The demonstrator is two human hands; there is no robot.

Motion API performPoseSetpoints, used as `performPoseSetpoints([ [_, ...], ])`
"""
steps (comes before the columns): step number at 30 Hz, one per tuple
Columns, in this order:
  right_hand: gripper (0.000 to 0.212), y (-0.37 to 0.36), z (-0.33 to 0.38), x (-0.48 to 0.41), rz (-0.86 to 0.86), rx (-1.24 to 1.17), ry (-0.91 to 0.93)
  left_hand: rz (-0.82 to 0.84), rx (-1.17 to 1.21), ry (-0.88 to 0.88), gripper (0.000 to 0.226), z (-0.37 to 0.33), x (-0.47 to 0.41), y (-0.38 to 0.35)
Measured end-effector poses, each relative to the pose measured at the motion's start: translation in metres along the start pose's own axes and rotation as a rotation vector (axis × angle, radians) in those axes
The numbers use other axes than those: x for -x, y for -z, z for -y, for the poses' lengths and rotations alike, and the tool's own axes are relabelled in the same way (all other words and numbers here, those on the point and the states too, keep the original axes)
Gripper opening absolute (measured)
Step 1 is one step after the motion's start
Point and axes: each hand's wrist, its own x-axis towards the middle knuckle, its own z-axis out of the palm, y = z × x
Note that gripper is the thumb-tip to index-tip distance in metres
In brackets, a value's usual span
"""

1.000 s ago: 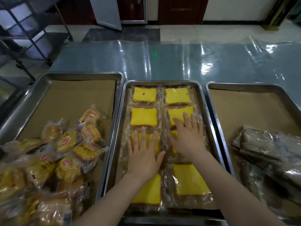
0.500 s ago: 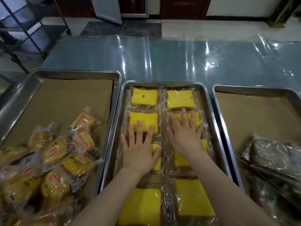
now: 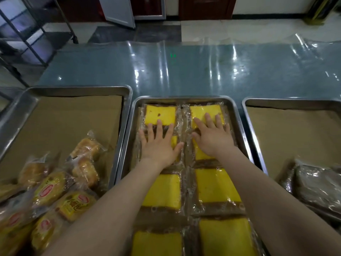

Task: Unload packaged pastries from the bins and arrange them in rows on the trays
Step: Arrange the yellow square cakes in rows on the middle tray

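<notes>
Three metal trays are set side by side on the film-covered worktop [image 3: 184, 71]. In the middle tray [image 3: 184, 98], packaged yellow cake slices [image 3: 215, 185] are laid in two columns, four rows being visible before the lower edge of the view. The left hand [image 3: 158, 146] is laid flat on the second packet of the left column, its fingertips [image 3: 159, 122] reaching the near edge of the farthest slice. The right hand [image 3: 212, 139] is laid flat on the second packet of the right column, its fingers [image 3: 207, 117] lying over the farthest slice. Neither grip is closed: the fingers of both are straight and spread, and nothing is pinched. A heap of wrapped round pastries [image 3: 55, 185] is piled at the near end of the left tray [image 3: 79, 89], which is lined with brown paper [image 3: 64, 126]. Dark wrapped packets [image 3: 317, 183] are stacked at the near end of the right tray [image 3: 291, 101], likewise lined.
</notes>
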Motion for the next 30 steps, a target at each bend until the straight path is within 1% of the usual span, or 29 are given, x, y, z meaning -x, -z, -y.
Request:
performPoseSetpoints([
  [2, 0.059, -0.001, 0.002, 0.002, 0.012, 0.014, -0.005, -0.005, 0.005, 0.008, 0.075, -0.002, 0.002, -0.002],
  [4, 0.061, 0.000, 0.006, 0.007, -0.019, 0.000, -0.007, -0.068, 0.028, 0.001, 0.073, -0.002, 0.007, -0.002],
  [6, 0.063, 0.000, 0.007, 0.018, -0.121, -0.031, 0.008, -0.170, 0.042, -0.016, 0.072, 0.001, 0.017, 0.000],
  [8, 0.064, -0.007, 0.008, 0.039, -0.205, -0.046, 0.030, -0.203, 0.026, -0.046, 0.072, 0.003, 0.034, -0.004],
  [10, 0.064, -0.020, 0.010, 0.063, -0.198, -0.022, 0.036, -0.158, 0.006, -0.072, 0.072, 0.004, 0.054, -0.013],
  [12, 0.065, -0.029, 0.010, 0.077, -0.142, 0.021, 0.027, -0.113, -0.005, -0.074, 0.071, 0.006, 0.071, -0.019],
  [13, 0.065, -0.028, 0.010, 0.078, -0.125, 0.021, 0.026, -0.117, -0.006, -0.069, 0.070, 0.008, 0.077, -0.018],
  [15, 0.063, -0.020, 0.010, 0.077, -0.125, -0.010, 0.022, -0.170, -0.001, -0.066, 0.071, 0.011, 0.089, -0.009],
  [18, 0.064, -0.005, 0.016, 0.087, -0.180, -0.042, 0.048, -0.250, 0.014, -0.096, 0.068, 0.016, 0.110, 0.012],
  [21, 0.066, 0.001, 0.029, 0.111, -0.218, -0.085, 0.113, -0.291, 0.041, -0.120, 0.065, 0.022, 0.136, 0.030],
  [24, 0.066, 0.006, 0.039, 0.137, -0.221, -0.138, 0.174, -0.312, 0.045, -0.147, 0.065, 0.022, 0.164, 0.043],
  [27, 0.061, 0.017, 0.041, 0.172, -0.253, -0.191, 0.200, -0.341, 0.052, -0.186, 0.066, 0.018, 0.191, 0.054],
  [30, 0.052, 0.028, 0.037, 0.210, -0.270, -0.239, 0.218, -0.379, 0.053, -0.215, 0.066, 0.008, 0.216, 0.059],
])
